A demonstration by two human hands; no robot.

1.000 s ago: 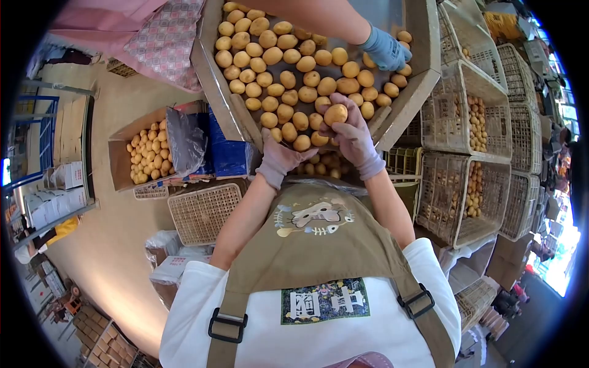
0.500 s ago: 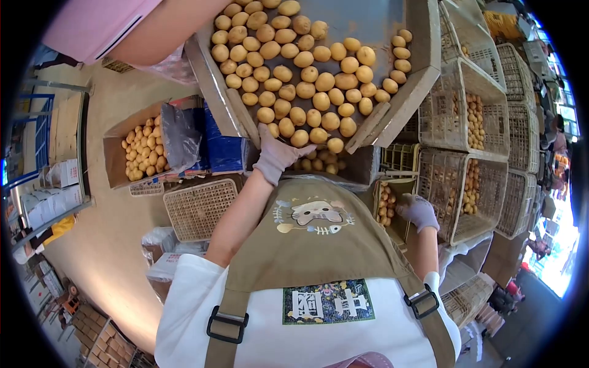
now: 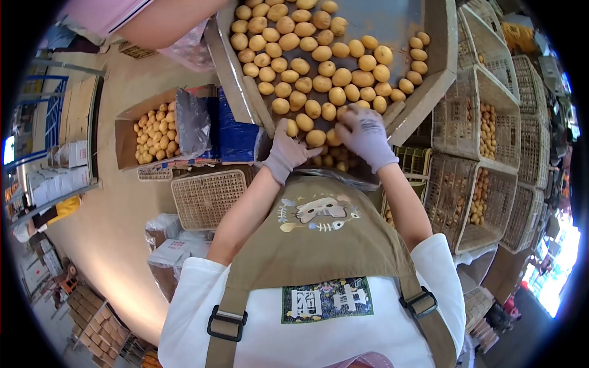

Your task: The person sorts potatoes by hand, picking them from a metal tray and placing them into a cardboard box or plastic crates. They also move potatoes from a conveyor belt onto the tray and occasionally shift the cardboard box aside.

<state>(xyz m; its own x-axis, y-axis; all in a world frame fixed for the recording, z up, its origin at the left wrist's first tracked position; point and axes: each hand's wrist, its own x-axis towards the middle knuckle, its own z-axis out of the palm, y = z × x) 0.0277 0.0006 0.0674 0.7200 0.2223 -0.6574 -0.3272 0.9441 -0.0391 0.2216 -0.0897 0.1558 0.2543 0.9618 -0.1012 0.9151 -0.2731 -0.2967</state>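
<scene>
Yellow-brown potatoes (image 3: 341, 77) cover much of the sorting tray (image 3: 392, 24), crowding toward its narrow front mouth. At the left of that mouth, my gloved left hand (image 3: 288, 152) is open, fingers spread beside the front potatoes. My gloved right hand (image 3: 370, 135) reaches over the right side of the mouth, its fingers apart and bent down against potatoes; its fingertips are partly hidden. Below the mouth, more potatoes (image 3: 331, 161) lie in a lined box, partly covered by my hands and apron.
Plastic crates (image 3: 469, 116) holding potatoes are stacked on the right. A cardboard box (image 3: 126, 144) of potatoes stands at left, with an upturned crate (image 3: 208, 197) nearer me. Another person's arm (image 3: 169, 21) extends over the tray's upper left.
My right hand has moved from the small potato crate at right up to the tray mouth. My left hand stays at the mouth's left side. The view has shifted slightly.
</scene>
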